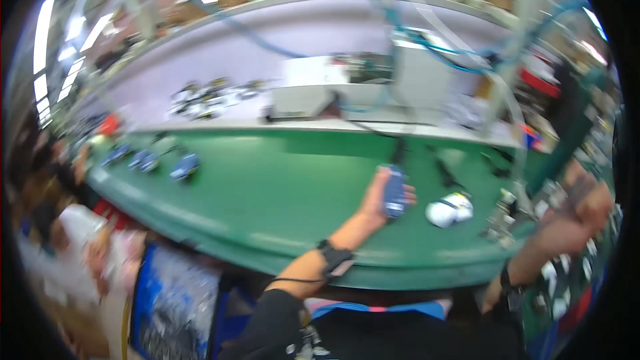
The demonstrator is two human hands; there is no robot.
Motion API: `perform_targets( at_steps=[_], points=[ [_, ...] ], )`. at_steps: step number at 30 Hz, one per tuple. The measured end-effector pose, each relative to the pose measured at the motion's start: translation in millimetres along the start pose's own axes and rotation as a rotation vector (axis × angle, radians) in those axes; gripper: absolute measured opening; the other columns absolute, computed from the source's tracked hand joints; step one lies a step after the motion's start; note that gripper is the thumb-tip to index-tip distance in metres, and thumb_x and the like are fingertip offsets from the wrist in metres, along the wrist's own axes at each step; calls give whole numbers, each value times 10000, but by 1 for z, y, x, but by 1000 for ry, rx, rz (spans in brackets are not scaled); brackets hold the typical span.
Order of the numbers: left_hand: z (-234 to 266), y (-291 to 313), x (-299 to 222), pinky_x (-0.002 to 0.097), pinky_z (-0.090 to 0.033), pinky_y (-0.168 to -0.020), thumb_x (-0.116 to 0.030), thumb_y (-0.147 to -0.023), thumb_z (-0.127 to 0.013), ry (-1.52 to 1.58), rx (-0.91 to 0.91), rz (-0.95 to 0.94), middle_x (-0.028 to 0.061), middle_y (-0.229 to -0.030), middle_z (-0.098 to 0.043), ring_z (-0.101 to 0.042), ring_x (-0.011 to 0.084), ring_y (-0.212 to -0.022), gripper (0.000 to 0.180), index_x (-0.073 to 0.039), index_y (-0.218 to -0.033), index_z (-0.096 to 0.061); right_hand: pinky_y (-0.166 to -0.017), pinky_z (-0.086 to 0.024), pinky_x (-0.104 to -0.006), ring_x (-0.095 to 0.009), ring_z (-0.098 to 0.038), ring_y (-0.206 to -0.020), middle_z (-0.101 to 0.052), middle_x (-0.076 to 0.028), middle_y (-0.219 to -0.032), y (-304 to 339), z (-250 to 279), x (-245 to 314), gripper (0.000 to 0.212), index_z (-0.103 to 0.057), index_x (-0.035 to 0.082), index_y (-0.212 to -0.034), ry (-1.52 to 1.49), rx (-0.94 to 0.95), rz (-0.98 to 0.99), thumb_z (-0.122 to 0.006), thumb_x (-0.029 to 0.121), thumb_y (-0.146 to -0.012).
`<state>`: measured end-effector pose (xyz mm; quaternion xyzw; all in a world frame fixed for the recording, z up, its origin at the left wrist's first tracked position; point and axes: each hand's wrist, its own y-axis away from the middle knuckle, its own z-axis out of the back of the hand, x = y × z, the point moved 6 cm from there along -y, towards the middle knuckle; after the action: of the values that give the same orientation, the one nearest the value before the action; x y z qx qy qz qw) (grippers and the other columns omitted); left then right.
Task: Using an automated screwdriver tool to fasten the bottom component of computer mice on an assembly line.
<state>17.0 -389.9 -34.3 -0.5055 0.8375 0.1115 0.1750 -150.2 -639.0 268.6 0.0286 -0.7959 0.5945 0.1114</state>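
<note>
My left hand (373,201) is closed around a blue oval device (395,192), held over the green work surface (280,190). A dark cord (399,150) appears to run from the device's far end. To the right of that hand lies a white rounded part (450,210) with a black cord (445,170) behind it. My right hand (580,210) is raised at the far right, beyond the surface's right end. Motion smears its fingers, and whether it holds anything is not clear.
Several blue devices (185,167) lie at the left of the surface. Small metal parts (501,217) sit near its right end. Behind stand a white box-like fixture (310,97) and a shelf with several white-and-black parts (212,99). At lower left are a blue bin (175,300) and another person (93,247).
</note>
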Motion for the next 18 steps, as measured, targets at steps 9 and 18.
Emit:
perform_targets(
  at_steps=[9, 18],
  points=[
    [-10, 13, -13, 406, -569, -784, -576, -945, -444, -264, -75, -39, 164, -958, -618, -655, 273, -849, 600, -12, -1137, -514, -476, -197, -261, -63, -147, -422, -206, 79, -516, -115, -2, 95, 416, -333, 153, -608, -191, 525, -328, -493, 242, -982],
    [-8, 10, -12, 380, -559, -730, -561, -948, -449, -226, -105, -52, 153, -937, -617, -641, 256, -809, 582, -12, -1125, -525, -497, -413, -220, -123, -503, -539, -554, -47, -715, -167, 31, 124, 253, -543, 29, -1032, -372, 971, -682, -524, 274, -972]
  ],
)
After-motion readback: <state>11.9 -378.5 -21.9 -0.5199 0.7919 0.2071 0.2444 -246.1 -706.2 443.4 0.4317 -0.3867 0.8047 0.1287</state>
